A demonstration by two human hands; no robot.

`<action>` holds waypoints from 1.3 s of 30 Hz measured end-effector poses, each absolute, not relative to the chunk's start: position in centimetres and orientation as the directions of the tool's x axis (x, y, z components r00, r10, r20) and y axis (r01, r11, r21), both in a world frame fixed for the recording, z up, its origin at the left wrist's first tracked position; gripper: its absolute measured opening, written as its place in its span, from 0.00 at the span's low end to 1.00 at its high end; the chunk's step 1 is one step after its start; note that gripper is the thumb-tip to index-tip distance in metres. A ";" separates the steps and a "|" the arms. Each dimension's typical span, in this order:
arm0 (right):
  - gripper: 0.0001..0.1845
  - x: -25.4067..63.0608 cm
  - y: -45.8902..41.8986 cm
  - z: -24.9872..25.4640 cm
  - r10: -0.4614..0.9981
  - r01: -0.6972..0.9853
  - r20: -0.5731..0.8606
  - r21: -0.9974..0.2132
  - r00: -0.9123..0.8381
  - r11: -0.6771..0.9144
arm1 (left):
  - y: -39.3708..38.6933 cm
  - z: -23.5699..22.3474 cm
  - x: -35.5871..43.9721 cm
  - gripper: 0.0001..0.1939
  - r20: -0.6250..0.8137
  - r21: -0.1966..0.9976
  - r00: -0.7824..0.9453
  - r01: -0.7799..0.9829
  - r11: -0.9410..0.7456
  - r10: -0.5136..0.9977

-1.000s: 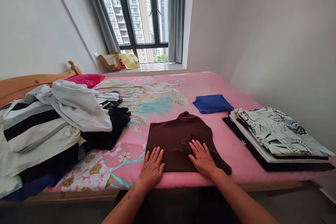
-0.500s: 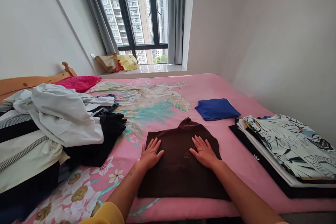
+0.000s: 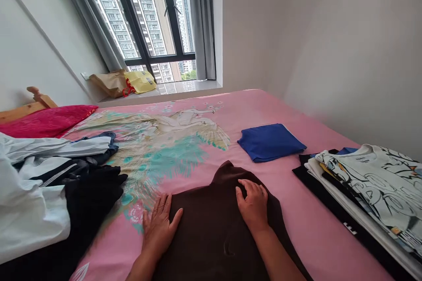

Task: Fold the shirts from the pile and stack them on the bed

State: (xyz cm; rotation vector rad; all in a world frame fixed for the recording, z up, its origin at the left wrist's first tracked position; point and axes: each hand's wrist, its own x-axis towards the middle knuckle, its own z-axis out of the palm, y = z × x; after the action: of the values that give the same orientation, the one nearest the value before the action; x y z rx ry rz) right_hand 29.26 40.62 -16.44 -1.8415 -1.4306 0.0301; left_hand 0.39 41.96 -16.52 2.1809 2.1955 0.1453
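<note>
A dark brown shirt (image 3: 211, 224) lies on the bed in front of me, its collar end pointing away and a small mark showing near its middle. My left hand (image 3: 160, 224) rests flat at the shirt's left edge, fingers stretched out, partly on the bedsheet. On the upper right of the shirt sits my right hand (image 3: 253, 202), its fingers slightly bent and apart, touching the fabric near the collar. Neither hand grips anything that I can see. Beyond the right hand lies a folded blue garment (image 3: 271, 142).
Folded clothes with a white printed T-shirt (image 3: 379, 189) on top are stacked at the right. Loose white clothing (image 3: 29, 210) and black clothing (image 3: 92, 202) are heaped at the left. A red pillow (image 3: 49, 120) and paper bag (image 3: 110, 84) are farther back on the pink bedsheet (image 3: 244, 107) and sill.
The view has moved closer and turned right. My right hand has slid up the shirt toward the collar, its fingers now more bent. My left hand has shifted to the shirt's left edge.
</note>
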 end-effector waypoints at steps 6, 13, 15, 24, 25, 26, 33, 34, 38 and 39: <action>0.12 30.6 41.2 -15.0 0.843 0.418 0.390 -0.880 0.370 0.224 | 42.9 -16.1 0.5 0.31 0.188 0.011 0.029 0.999 -0.032 0.982; 0.12 31.2 41.4 -14.4 0.873 0.315 0.305 -0.930 0.380 0.188 | 50.1 -8.9 12.5 0.29 -0.153 0.327 0.175 0.938 -0.117 0.973; 0.12 31.4 41.5 -14.2 0.880 0.313 0.294 -0.933 0.373 0.179 | 52.6 -8.8 16.0 0.27 -0.232 0.433 0.185 0.899 -0.068 0.955; 0.14 31.4 41.8 -14.4 0.917 0.292 0.178 -0.954 0.357 0.072 | 52.6 -13.0 17.2 0.17 -0.220 0.973 0.299 0.004 0.229 0.929; 0.14 31.4 41.8 -14.7 0.917 0.293 0.163 -0.955 0.363 0.054 | 52.3 -12.8 16.7 0.18 -0.218 0.947 0.335 -0.153 0.281 0.917; 0.13 31.3 41.8 -15.0 0.916 0.292 0.144 -0.956 0.374 0.031 | 52.1 -12.5 16.3 0.18 -0.207 0.917 0.378 -0.246 0.313 0.903; 0.32 30.7 41.9 -15.9 0.868 0.146 0.037 -0.988 0.495 -0.041 | 51.4 -9.4 14.8 0.15 -0.125 0.974 0.686 -0.051 0.219 0.717; 0.34 30.7 42.0 -15.8 0.866 0.145 0.029 -0.988 0.499 -0.050 | 51.3 -9.1 14.5 0.15 -0.128 0.984 0.721 0.007 0.177 0.681; 0.27 30.9 42.1 -15.3 0.863 0.173 0.008 -0.981 0.506 -0.093 | 51.0 -8.2 13.3 0.16 -0.257 0.958 0.773 0.284 0.047 0.580; 0.23 31.0 42.1 -15.3 0.864 0.177 0.006 -0.979 0.503 -0.097 | 51.0 -8.1 13.1 0.17 -0.316 0.922 0.737 0.386 0.012 0.597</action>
State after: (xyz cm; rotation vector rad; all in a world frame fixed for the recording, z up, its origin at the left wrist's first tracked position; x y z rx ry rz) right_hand 31.04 42.09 -15.29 -1.5894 -0.9189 0.7410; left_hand 13.11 50.95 -8.12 1.6058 0.8105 0.1964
